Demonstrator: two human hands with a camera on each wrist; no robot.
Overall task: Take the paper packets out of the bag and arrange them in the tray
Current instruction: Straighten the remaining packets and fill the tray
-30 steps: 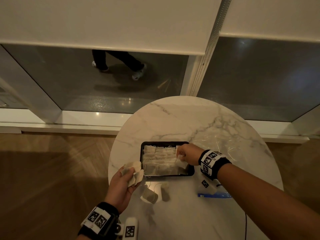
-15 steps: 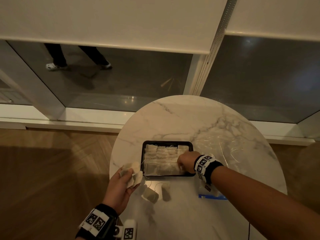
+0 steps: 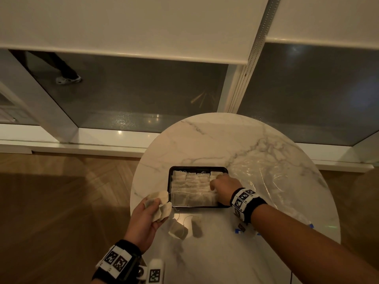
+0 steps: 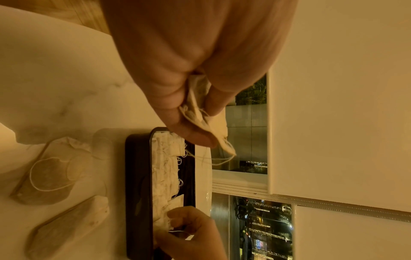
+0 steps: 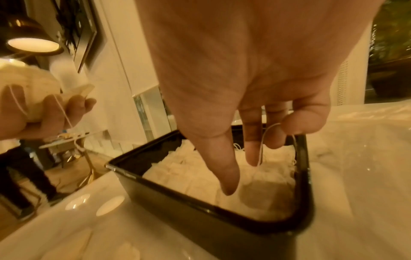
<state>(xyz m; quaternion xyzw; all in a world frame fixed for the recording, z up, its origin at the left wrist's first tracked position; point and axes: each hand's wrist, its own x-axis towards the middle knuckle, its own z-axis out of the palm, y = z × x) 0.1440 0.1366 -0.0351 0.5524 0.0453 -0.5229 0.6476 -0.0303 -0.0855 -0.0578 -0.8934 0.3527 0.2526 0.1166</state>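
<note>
The black tray (image 3: 168, 187) (image 4: 138, 176) (image 5: 200, 205) sits mid-table, filled with rows of pale paper packets (image 3: 190, 187). My right hand (image 3: 217, 185) (image 5: 241, 176) is over its far right corner, thumb and forefinger pointing straight down onto the packets; a thread loop lies against a curled outer finger. Left of the tray, my left hand (image 3: 151, 212) (image 4: 195, 123) grips a bunch of packets (image 3: 161, 203) (image 4: 206, 119). Two loose packets (image 3: 178, 230) (image 3: 196, 228) lie in front of the tray. The clear bag (image 3: 242, 230) with a blue zip lies under my right forearm.
The round marble table (image 3: 225, 144) stands against a low window sill; its left edge runs just past my left hand. Crinkled clear plastic (image 3: 266, 177) spreads right of the tray. Beyond the glass a person's legs (image 3: 67, 76) show. Wooden floor lies to the left.
My right hand set a packet down at the tray's near right side, then moved to the far right corner. The left hand kept its bunch and barely moved.
</note>
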